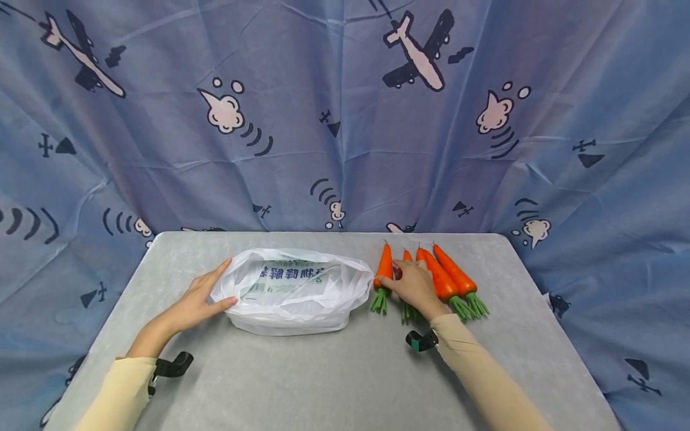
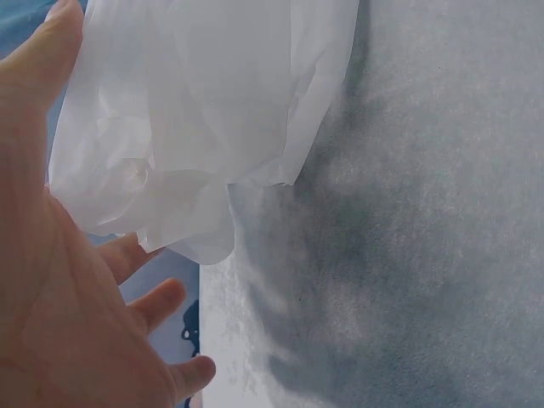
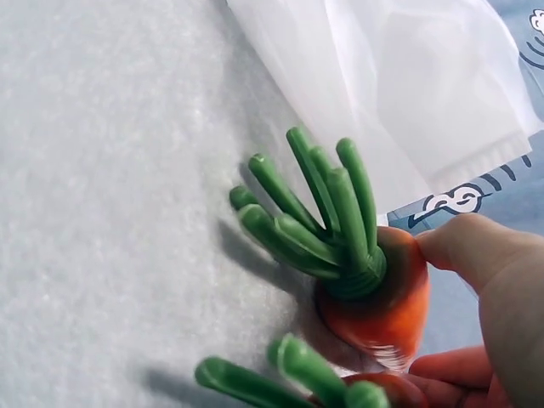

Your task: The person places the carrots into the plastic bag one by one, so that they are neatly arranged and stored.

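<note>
Left hand [image 1: 195, 303] sits with fingers spread at the limp white bag [image 1: 291, 322]; right hand [image 1: 417, 287] pinches the leftmost carrot [image 1: 385, 262], beside the bag on the counter [image 1: 302, 383]. It appears light, stiff and smooth, best held at its thick end; neighbouring carrots [image 1: 443, 282] crowd the fingers, curtain [image 1: 345, 120] behind.

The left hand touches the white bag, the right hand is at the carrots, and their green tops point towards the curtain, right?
Not quite: in the head view, the carrots have their green tops pointing away from the curtain. The rest holds.
</note>
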{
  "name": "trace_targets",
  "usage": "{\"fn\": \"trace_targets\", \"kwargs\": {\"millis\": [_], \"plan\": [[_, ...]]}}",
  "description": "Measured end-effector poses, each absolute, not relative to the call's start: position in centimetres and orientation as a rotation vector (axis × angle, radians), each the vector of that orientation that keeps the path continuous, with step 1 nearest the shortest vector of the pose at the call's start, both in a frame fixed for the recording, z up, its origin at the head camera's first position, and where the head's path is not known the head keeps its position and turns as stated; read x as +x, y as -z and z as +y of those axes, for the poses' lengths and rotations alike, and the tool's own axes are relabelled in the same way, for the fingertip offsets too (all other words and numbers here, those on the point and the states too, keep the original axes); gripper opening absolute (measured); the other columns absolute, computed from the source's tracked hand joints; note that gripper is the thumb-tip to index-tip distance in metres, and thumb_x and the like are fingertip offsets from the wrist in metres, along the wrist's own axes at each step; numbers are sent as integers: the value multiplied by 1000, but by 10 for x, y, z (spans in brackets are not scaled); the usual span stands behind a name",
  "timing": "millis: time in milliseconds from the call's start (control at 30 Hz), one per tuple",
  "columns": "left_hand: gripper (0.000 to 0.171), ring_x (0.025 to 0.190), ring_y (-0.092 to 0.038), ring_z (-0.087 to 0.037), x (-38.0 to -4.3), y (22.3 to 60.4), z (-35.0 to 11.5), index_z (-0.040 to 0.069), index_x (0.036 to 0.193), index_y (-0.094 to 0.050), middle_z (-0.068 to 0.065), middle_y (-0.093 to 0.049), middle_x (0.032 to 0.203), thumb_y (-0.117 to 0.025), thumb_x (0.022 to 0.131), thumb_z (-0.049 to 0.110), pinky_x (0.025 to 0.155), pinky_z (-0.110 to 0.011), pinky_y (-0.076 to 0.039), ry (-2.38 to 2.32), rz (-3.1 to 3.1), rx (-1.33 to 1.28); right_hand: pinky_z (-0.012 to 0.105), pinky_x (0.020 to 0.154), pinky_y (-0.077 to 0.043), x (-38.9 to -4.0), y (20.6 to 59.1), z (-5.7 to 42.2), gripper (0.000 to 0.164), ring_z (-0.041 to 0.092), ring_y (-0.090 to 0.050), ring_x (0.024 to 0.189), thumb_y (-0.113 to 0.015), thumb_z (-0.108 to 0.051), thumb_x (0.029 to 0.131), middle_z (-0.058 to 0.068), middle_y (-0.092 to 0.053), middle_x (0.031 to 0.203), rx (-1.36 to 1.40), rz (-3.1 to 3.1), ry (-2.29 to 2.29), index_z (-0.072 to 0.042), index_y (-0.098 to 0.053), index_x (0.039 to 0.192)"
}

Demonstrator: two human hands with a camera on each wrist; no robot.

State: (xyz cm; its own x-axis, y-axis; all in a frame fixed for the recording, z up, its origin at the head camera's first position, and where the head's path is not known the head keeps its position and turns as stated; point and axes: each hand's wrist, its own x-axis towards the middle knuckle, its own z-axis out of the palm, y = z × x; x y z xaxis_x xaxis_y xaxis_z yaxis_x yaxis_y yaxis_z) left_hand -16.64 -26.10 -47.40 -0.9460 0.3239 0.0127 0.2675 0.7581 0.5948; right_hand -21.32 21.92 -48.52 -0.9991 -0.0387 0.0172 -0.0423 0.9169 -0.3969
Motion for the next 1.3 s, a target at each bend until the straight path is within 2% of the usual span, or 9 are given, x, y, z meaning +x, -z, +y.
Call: {"fn": "trace_targets", "kwargs": {"millis": [100, 200, 433, 533, 633, 733, 867, 1300], "plan": [[89, 141, -25, -53, -166, 474, -261, 27, 161, -9, -27, -25, 161, -65, 93, 40, 105, -76, -25, -947, 2862, 480, 36, 73, -30, -215, 486, 217, 65, 28, -44, 88, -70, -57, 82, 9, -66, 87, 54, -3068, -623, -7, -66, 123], [90, 141, -25, -54, -167, 475, -262, 27, 161, -8, -27, -25, 161, -65, 93, 41, 106, -76, -25, -943, 2861, 471, 37, 73, -30, -216, 487, 216, 65, 28, -44, 87, -69, -60, 81, 8, -66, 86, 44, -3065, -614, -8, -68, 119], [90, 142, -24, -54, -167, 477, -262, 26, 161, -8, -27, -24, 161, -65, 93, 43, 105, -78, -24, -927, 2852, 449, 38, 72, -29, -218, 488, 217, 64, 28, -45, 85, -70, -63, 78, 4, -61, 75, 29, -3075, -627, -10, -69, 114], [90, 142, -24, -54, -167, 477, -261, 25, 161, -9, -27, -25, 161, -65, 93, 43, 106, -78, -24, -925, 2857, 453, 40, 75, -32, -220, 488, 220, 62, 30, -47, 87, -70, -59, 80, 5, -67, 80, 23, -3080, -653, -10, -68, 117], [90, 141, -24, -55, -167, 476, -261, 25, 161, -8, -27, -25, 160, -65, 93, 42, 106, -77, -24, -922, 2863, 456, 45, 80, -35, -221, 487, 222, 66, 32, -49, 90, -70, -55, 80, 8, -74, 94, 12, -3082, -663, -9, -65, 127], [90, 142, -24, -55, -167, 476, -261, 25, 161, -8, -27, -25, 161, -65, 93, 42, 106, -77, -24, -921, 2861, 452, 49, 83, -36, -221, 487, 224, 70, 34, -50, 92, -72, -54, 80, 13, -74, 107, 19, -3076, -653, -8, -63, 132], [91, 142, -23, -55, -166, 475, -262, 26, 161, -7, -27, -25, 161, -65, 93, 43, 106, -77, -24, -917, 2857, 441, 51, 86, -36, -220, 489, 226, 76, 36, -52, 95, -75, -55, 78, 16, -73, 116, 32, -3063, -644, -8, -60, 136], [91, 143, -22, -54, -167, 474, -262, 27, 161, -6, -26, -23, 162, -64, 93, 45, 106, -78, -23, -906, 2848, 418, 51, 86, -36, -221, 495, 230, 78, 37, -56, 95, -75, -56, 78, 15, -75, 102, 8, -3023, -636, -6, -60, 135]]}}
